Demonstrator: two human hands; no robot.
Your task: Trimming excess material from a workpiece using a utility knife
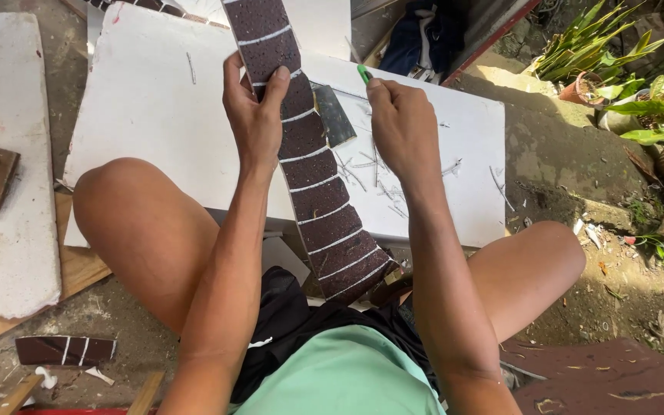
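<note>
One view only, from the head camera, looked down over the person's bare knees to the ground. The left hand [253, 107] was closed around a long dark-brown strip [309, 154], speckled and scored with pale cross lines into brick-like segments; thumb on one edge, fingers wrapped over the other, holding it tilted so its lower end [359, 277] rested near the lap and its upper end ran out of frame. The right hand [403, 127] was curled shut around a small green-tipped tool [363, 73], probably a cutter or marker, though too little of it showed to say which. Its tip stood just beside the strip's right edge, not clearly touching.

Beneath both hands lay a white foam board [155, 100] littered with thin pale shavings [370, 165], and a small dark offcut [335, 115] sat on it just beside the strip. A second white slab [17, 169] lay well apart on the left, with a short striped offcut [64, 350] on the ground near it. Potted plants [639, 92] stood at the far right.

The risks, as I judged them: the strip was gripped at one spot only, so its long unsupported length could flex or snap along a scored line if the tool pressed sideways. If that tool was a blade, a slip off the narrow edge would run toward the left thumb or the bare thigh below. The loose shavings could also let the board's surface slide under anything set down on it.
</note>
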